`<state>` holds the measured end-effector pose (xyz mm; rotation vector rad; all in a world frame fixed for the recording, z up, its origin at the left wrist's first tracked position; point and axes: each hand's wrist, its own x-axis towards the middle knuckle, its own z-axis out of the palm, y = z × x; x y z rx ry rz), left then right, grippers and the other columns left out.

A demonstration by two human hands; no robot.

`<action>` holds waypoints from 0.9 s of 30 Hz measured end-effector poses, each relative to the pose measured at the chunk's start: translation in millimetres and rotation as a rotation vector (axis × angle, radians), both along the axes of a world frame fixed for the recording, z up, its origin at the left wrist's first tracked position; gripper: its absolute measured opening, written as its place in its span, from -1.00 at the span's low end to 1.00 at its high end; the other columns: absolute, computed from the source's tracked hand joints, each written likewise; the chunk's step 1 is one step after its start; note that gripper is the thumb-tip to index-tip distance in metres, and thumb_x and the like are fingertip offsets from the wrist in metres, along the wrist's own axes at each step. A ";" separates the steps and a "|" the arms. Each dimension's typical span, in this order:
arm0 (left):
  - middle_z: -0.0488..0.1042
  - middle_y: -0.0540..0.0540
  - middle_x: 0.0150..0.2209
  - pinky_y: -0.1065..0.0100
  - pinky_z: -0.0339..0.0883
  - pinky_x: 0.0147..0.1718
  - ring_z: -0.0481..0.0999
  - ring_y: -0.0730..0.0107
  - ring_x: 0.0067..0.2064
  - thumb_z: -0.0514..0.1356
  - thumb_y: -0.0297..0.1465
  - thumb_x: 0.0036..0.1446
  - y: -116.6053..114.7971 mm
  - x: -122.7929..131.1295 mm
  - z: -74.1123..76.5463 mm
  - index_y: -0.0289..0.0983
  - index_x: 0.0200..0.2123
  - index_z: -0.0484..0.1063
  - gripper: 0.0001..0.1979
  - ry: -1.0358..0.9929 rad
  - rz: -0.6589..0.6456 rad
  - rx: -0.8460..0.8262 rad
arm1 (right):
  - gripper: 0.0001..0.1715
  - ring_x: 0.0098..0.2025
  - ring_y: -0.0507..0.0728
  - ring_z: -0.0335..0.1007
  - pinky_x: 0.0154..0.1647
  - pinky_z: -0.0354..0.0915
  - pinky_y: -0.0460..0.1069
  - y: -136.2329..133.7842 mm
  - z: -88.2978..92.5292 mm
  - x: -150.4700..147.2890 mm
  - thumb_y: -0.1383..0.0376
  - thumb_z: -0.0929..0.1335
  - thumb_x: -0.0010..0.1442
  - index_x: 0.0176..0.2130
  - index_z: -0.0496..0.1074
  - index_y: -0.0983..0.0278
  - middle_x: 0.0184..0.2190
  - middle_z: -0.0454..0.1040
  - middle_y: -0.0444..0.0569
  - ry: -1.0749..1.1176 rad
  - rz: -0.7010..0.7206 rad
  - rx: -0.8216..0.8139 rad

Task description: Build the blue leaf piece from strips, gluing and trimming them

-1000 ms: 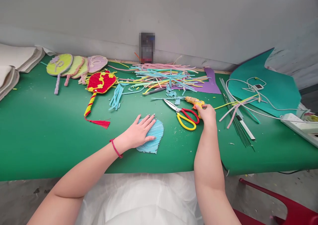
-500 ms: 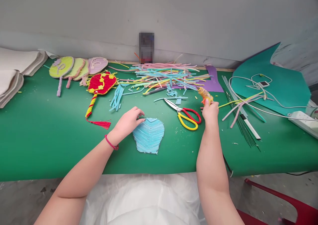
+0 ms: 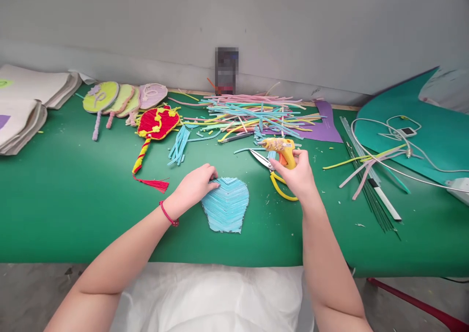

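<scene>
A light-blue fan-shaped piece (image 3: 226, 207) made of pipe cleaners laid in a chevron lies flat on the green table. My left hand (image 3: 198, 183) has its fingers bent and closed on the upper left edge of this piece, and the fingertips are partly hidden. In my right hand (image 3: 298, 173) is a yellow hot glue gun (image 3: 279, 146) with an orange trigger, held above the table, its nozzle pointing left. Beneath the gun and hand are scissors (image 3: 280, 188) with a yellow handle loop in sight; the red loop is covered.
A pile of coloured pipe cleaners (image 3: 249, 114) lies at the back, with cut blue pieces (image 3: 179, 145) nearby. A red fan (image 3: 158, 123) with a tassel and several pastel fans (image 3: 100, 97) are on the left. Thin green wires (image 3: 370, 200) and a white cable (image 3: 421, 178) lie right.
My right hand has brought the glue gun leftward, over the scissors, and turned it so its side shows. My left hand has closed on the blue piece's edge. The view has shifted slightly.
</scene>
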<state>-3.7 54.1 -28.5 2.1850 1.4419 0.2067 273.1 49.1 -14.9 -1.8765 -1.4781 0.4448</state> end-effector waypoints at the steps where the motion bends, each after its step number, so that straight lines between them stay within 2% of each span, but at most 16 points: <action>1: 0.39 -0.05 -0.26 0.32 0.28 -0.34 0.42 0.30 -0.27 0.11 -0.33 0.13 1.5 -1.5 0.8 -0.23 -0.26 0.34 -0.88 0.012 -0.022 0.002 | -0.24 -0.28 0.18 0.43 -0.34 0.29 0.03 -5.1 4.3 -6.5 -0.19 0.37 -0.14 -0.12 0.16 0.20 -0.23 0.46 0.01 -0.012 0.014 -0.055; 5: 0.40 -0.07 -0.24 0.32 0.28 -0.34 0.43 0.29 -0.25 0.05 -0.37 0.17 11.5 -9.8 0.8 -0.23 -0.22 0.36 -0.86 0.038 -0.120 0.048 | -0.28 -0.25 0.22 0.43 -0.37 0.27 0.02 -23.9 11.0 -24.7 -0.15 0.36 -0.10 -0.09 0.15 0.20 -0.22 0.46 0.02 -0.099 0.065 -0.192; 9: 0.40 -0.07 -0.20 0.33 0.29 -0.25 0.42 0.32 -0.18 0.00 -0.39 0.21 24.2 -16.1 -6.4 -0.21 -0.20 0.38 -0.82 -0.079 -0.232 0.069 | -0.32 -0.30 0.25 0.43 -0.46 0.23 0.01 -36.7 -2.5 -35.8 -0.14 0.33 -0.07 -0.11 0.19 0.23 -0.20 0.47 0.09 -0.243 -0.024 -0.202; 13: 0.39 -0.07 -0.22 0.32 0.30 -0.22 0.42 0.32 -0.19 0.04 -0.37 0.20 33.0 -14.5 -9.8 -0.23 -0.24 0.43 -0.82 -0.170 -0.210 -0.001 | -0.36 -0.34 0.24 0.44 -0.51 0.22 0.00 -44.3 -19.9 -45.2 -0.13 0.30 -0.02 -0.12 0.23 0.24 -0.26 0.49 0.09 -0.323 -0.058 -0.163; 18: 0.42 -0.05 -0.28 0.35 0.28 -0.23 0.42 0.35 -0.24 0.11 -0.38 0.16 37.1 -8.9 -8.7 -0.24 -0.31 0.46 -0.87 -0.280 -0.139 -0.109 | -0.38 -0.31 0.24 0.45 -0.47 0.28 0.03 -48.3 -33.6 -50.6 -0.11 0.30 0.00 -0.09 0.25 0.25 -0.22 0.50 0.10 -0.329 -0.120 -0.115; 27: 0.43 -0.05 -0.28 0.30 0.25 -0.19 0.39 0.31 -0.20 0.14 -0.35 0.15 38.1 -8.5 -18.2 -0.23 -0.31 0.46 -0.88 -0.290 -0.150 -0.078 | -0.35 -0.36 0.21 0.44 -0.45 0.29 0.04 -45.6 -41.1 -45.3 -0.10 0.33 -0.02 -0.08 0.25 0.26 -0.20 0.49 0.10 -0.265 -0.156 -0.162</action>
